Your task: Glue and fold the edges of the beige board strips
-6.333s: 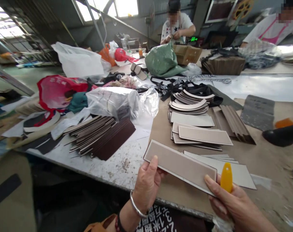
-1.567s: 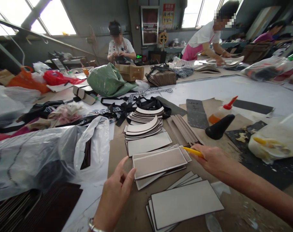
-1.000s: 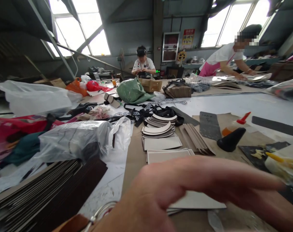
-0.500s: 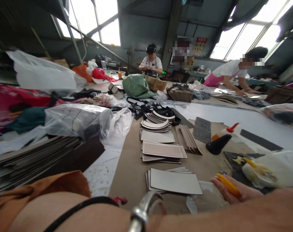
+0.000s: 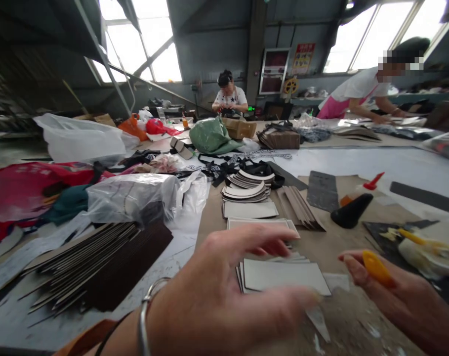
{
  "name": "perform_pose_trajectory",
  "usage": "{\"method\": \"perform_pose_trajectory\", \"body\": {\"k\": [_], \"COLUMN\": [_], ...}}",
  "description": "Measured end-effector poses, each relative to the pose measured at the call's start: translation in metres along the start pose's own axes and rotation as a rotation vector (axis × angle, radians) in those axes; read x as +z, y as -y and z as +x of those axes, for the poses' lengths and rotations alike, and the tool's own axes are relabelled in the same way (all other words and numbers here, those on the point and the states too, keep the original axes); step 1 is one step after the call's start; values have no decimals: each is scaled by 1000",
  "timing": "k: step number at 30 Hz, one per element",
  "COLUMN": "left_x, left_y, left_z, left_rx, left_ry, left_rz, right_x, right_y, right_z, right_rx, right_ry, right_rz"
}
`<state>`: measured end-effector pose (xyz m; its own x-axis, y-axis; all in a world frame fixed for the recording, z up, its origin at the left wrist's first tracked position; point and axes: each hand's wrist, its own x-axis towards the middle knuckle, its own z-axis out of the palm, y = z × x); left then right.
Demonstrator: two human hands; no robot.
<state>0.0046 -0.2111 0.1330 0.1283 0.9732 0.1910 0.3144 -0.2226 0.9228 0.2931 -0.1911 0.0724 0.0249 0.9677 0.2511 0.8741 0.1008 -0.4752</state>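
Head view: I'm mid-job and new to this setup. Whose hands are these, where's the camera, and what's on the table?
There is no machine here: these are a person's two bare hands, seen by a camera worn on that person's head, looking forward and down. The left hand is spread close to the lens, with nothing visible in it. The right hand grips a yellow tool. On the table lie pale panels, curved pieces farther back, and a dark stack at left near a clear plastic bag. At right are a black cone-shaped object and a red-tipped bottle.
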Motion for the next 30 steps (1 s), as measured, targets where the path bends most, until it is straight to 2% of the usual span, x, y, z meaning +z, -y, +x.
{"method": "perform_pose_trajectory", "body": {"k": [2,4,7,10,14,17,19,24,30], "left_x": [1,12,33,47,51,54,56,61,65], "left_y": [25,62,114,141,150,151,152,160,170], "left_z": [15,21,12,1,-3,-5,-8,-15,-19], "left_rx": [71,68,62,72,114,155,172,215,227], "left_ry": [65,97,174,250,240,223,212,129,75], "left_rz": [170,295,381,458,521,532,529,477,464], "right_x": [-5,-8,-9,-8,-6,-3,4,40,90], "right_y": [-2,0,4,4,-2,1,7,30,52], "right_z": [-2,-3,-5,-6,-9,-12,-14,-21,-27], "right_rx": [105,181,207,205,283,346,325,202,218], "right_ry": [59,84,70,42,78,77,75,113,136], "right_rz": [99,163,153,140,177,330,447,650,869]}}
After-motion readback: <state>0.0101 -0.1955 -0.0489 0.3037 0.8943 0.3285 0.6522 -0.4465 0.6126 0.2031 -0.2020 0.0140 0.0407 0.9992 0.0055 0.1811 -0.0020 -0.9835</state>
